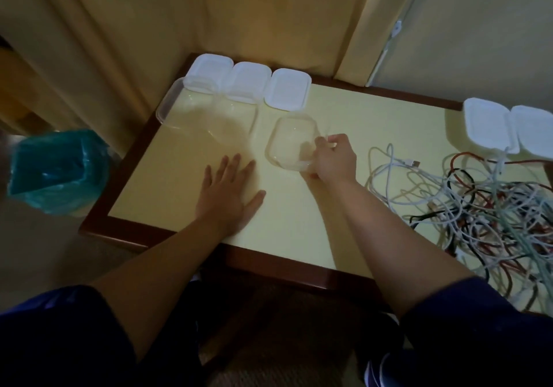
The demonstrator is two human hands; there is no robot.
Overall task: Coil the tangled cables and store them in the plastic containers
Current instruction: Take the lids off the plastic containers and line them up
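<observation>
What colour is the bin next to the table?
The bin is teal, lined with a see-through bag, in the head view.

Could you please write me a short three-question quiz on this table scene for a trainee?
1. True or false: the left hand lies flat on the table.
2. What does the right hand grip: A) a white lid, B) the clear container, C) a cable?
3. On which side of the right hand does the tangle of cables lie?

Key: 1. true. 2. B. 3. Its right, no cable coiled yet.
</observation>
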